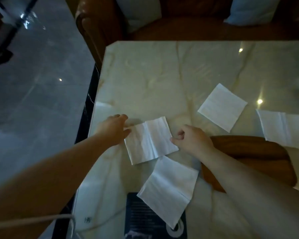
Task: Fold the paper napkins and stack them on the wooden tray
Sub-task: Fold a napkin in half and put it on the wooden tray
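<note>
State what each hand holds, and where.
The right hand pinches the middle napkin by its right edge; the left hand touches its left edge, grip unclear.

centre napkin: creased, flat | near napkin: tilted | far napkin: square | right napkin: overlaps rim of brown wooden tray

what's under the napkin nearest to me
A dark printed card lies under the lower end of the near napkin, on the marble table. Its left side and near edge show; the rest is covered, and its print is too blurred to read.
</note>
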A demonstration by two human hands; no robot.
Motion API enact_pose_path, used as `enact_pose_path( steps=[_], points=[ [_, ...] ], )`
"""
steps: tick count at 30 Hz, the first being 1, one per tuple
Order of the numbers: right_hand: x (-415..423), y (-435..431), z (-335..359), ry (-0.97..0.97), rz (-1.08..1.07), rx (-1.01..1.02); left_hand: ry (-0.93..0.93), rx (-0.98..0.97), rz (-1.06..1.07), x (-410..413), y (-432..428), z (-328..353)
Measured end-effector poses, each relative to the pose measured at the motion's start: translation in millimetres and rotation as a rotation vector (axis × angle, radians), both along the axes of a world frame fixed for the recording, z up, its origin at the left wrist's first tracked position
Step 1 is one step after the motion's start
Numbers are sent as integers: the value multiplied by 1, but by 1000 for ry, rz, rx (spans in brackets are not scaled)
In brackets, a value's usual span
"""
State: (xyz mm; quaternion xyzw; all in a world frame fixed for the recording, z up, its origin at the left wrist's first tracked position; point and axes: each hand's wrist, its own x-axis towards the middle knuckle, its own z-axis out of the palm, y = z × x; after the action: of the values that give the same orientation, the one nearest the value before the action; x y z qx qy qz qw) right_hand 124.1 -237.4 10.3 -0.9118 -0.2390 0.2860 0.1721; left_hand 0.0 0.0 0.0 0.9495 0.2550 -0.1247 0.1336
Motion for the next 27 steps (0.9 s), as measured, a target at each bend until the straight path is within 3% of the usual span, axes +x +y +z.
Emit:
enact_pose_path(
  steps=[8, 13, 22, 24, 27],
  points=[
    [1, 9, -19, -121, 160, -179, 78, 75, -16, -1, 1, -8],
    [22, 26, -5, -67, 196, -95, 63, -8, 22, -15, -10, -2],
    [57, 83, 17, -214, 422, 54, 71, -127, -67, -50, -51, -3],
    [54, 83, 16, -212, 463, 108, -12, -131, -44, -45, -48, -1],
    [42, 74, 17, -203, 551, 190, -310, -24, -22, -33, -35, 4]
  ],
)
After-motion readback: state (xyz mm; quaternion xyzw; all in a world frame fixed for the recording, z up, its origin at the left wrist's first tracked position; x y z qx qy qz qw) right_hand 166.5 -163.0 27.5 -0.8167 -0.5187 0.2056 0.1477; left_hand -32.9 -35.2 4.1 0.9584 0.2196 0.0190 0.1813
